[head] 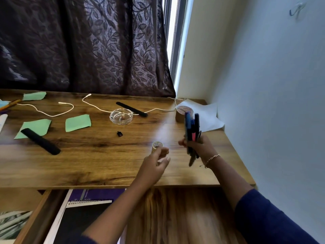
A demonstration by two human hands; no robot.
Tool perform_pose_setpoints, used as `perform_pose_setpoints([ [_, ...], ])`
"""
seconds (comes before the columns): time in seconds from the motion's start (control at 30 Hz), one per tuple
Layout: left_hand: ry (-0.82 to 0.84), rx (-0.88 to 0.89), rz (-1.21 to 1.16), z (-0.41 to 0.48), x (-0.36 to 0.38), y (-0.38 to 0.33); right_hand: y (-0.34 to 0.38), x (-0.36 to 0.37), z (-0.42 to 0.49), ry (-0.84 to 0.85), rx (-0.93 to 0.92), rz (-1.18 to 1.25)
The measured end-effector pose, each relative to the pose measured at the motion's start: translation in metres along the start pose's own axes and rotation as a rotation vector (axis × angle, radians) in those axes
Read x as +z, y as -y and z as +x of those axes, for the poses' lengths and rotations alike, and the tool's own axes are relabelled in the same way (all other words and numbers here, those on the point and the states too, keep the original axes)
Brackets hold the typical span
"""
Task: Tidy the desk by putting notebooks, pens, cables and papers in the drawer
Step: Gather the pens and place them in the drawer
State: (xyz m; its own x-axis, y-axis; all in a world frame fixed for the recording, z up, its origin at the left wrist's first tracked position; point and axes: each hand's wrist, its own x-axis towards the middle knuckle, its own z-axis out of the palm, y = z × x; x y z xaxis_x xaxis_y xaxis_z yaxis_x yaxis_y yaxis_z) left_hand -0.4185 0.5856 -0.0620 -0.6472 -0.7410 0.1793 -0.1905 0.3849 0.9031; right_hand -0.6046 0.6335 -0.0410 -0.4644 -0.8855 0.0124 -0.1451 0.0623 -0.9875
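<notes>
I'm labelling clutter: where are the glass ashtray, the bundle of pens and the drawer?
glass ashtray (pixel 121 116), head view, centre of bowl.
bundle of pens (pixel 189 125), head view, upper barrels.
drawer (pixel 40 217), head view, left wall.

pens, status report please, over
Right hand grips pens above desk. Left hand at small roll, grip unclear. Drawer open, notebooks inside. Cable, green papers on desk.

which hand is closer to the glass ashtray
Left. The left hand is in front of the ashtray, slightly to its right, toward the near edge of the desk. The right hand, gripping a bunch of pens, is farther off to the right.
</notes>
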Motion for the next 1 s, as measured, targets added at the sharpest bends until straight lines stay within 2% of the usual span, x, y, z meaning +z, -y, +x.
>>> perform_pose_setpoints([
  [0.07,-0.013,0.035,0.001,0.009,-0.003,-0.009,0.005,0.009,-0.008,0.027,-0.091,0.120],
  [0.13,-0.017,0.040,0.000,0.016,-0.005,-0.013,-0.001,0.016,-0.014,0.050,-0.113,0.118],
  [0.37,0.072,-0.001,0.002,0.017,-0.008,-0.012,-0.023,0.025,-0.028,0.031,0.021,0.135],
  [0.47,0.128,-0.015,-0.033,0.021,-0.009,-0.024,-0.018,0.025,-0.025,0.129,0.019,0.139],
  [0.57,0.194,-0.072,-0.172,0.031,-0.011,-0.037,-0.016,0.030,-0.023,0.210,0.023,0.099],
  [0.7,0.310,-0.169,-0.250,0.035,-0.009,-0.041,-0.018,0.038,-0.029,0.255,0.031,0.087],
  [0.8,0.287,-0.212,-0.258,0.030,-0.005,-0.036,-0.015,0.040,-0.039,0.291,0.060,0.108],
  [0.9,0.285,-0.245,-0.354,0.020,-0.010,-0.037,-0.012,0.046,-0.057,0.357,0.136,0.258],
  [1.0,0.327,-0.327,-0.417,-0.006,-0.016,-0.027,-0.020,0.059,-0.092,0.443,0.312,0.487],
])
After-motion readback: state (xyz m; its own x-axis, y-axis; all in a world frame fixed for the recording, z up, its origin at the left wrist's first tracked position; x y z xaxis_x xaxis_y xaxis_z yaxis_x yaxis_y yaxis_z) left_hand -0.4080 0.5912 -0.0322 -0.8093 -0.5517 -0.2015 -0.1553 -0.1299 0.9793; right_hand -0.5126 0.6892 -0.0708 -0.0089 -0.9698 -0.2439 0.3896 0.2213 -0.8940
